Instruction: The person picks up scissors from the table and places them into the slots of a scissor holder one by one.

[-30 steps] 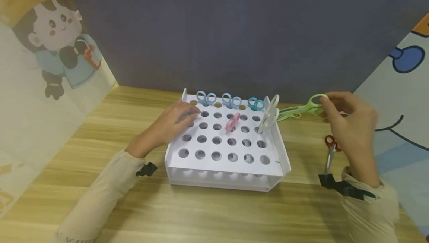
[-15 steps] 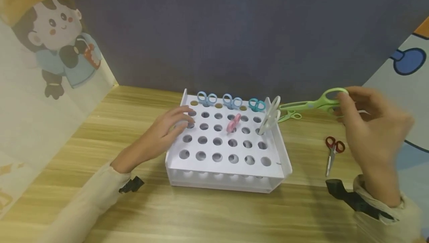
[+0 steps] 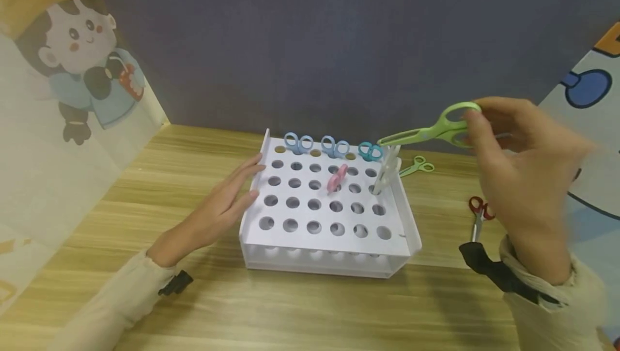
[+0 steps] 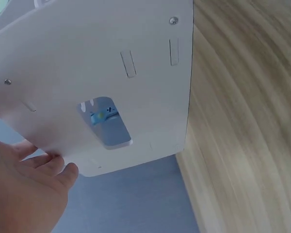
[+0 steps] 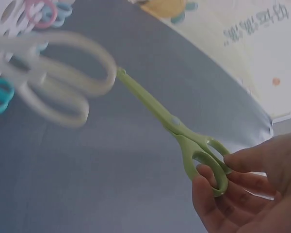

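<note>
A pair of light green scissors (image 3: 426, 133) is held by its handle loops in my right hand (image 3: 528, 178), blades pointing left above the rack's far right corner. The right wrist view shows thumb and fingers pinching the loops of these green scissors (image 5: 177, 128). My left hand (image 3: 203, 224) touches the left side of the white holed rack (image 3: 324, 240) with its fingers extended; the left wrist view shows its fingertips on the side panel (image 4: 150, 107). White scissors (image 3: 385, 173) stand tilted in a right-side hole, partly behind the green blades in the right wrist view. Pink scissors (image 3: 337, 177) stand near the middle.
Two light blue scissors (image 3: 335, 146) and teal scissors (image 3: 370, 151) stand in the rack's back row. Small green scissors (image 3: 420, 165) lie on the wooden table (image 3: 319, 313) right of the rack. Red-handled scissors (image 3: 479, 212) lie nearer my right wrist. A dark panel (image 3: 310, 44) rises behind.
My right hand moved right, then up and left, bringing the green scissors over the rack's corner. My left hand slid back from the rack's top to its left side.
</note>
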A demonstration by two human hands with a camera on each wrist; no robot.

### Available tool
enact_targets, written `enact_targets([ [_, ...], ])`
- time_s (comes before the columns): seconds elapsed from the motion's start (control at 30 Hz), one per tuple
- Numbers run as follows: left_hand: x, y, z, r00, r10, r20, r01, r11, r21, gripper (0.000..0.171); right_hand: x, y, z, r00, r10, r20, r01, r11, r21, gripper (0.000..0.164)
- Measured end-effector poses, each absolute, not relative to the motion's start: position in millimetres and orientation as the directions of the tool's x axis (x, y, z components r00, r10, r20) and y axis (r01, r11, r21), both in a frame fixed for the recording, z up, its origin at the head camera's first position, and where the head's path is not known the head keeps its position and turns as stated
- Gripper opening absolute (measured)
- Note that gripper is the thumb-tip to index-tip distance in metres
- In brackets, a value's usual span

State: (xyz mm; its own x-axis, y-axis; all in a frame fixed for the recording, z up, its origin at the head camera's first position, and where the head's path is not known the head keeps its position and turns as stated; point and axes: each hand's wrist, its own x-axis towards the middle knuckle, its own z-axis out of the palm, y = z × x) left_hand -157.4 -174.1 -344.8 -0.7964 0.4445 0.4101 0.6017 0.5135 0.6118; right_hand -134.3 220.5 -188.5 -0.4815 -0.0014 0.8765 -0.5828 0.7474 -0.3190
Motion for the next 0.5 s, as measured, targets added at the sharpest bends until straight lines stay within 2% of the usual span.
enact_targets([
  [0.1,-159.7,-173.1,-344.8,-0.797,0.438,0.415,0.601,0.509,0.616,0.05,-136.4,204.1,-185.2,-0.484,-0.092,0.87,-0.601,0.757,-0.255,0.023],
  [0.27,-163.1,-172.5,-342.1,-0.799,0.433,0.417,0.599,0.515,0.614,0.051,-144.3,173.0,-184.5,-0.481,-0.226,0.847,-0.665,0.724,-0.184,0.014],
  [0.5,-162.5,-175.1,-342.2,-0.792,0.42,0.444,0.611,0.524,0.593,0.055,-159.9,130.7,-191.1,-0.543,-0.417,0.728,-0.723,0.674,-0.153,0.013],
])
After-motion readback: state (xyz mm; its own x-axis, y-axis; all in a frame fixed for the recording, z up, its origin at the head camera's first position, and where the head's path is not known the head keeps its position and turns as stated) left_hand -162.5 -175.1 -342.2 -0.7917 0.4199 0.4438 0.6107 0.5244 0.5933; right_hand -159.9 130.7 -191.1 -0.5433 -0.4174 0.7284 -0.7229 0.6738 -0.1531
